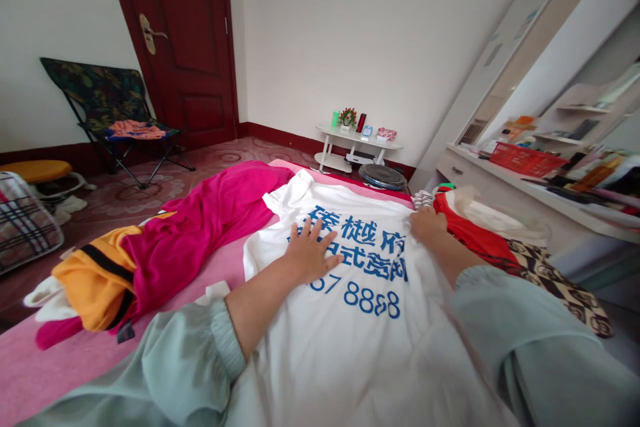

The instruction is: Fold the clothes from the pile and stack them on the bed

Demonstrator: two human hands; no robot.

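Note:
A white T-shirt (pixel 370 353) with blue printed characters and digits lies spread out in front of me on a pink-covered surface (pixel 30 373). My left hand (pixel 311 253) rests flat on the print, fingers spread, holding nothing. At the shirt's right edge, near the shoulder, my right hand (pixel 429 225) is closed with its fingers curled on the fabric. The cloth pinched there is partly hidden by the hand. Light green sleeves cover both my forearms.
Left of the shirt lie magenta clothing (pixel 200 227) and a yellow-and-black garment (pixel 103 277). Red clothing (pixel 463 230) and a patterned brown cloth (pixel 555 280) are to the right. Beyond stand a low white table (pixel 327 128), a folding chair (pixel 95 97) and a dresser (pixel 480 177).

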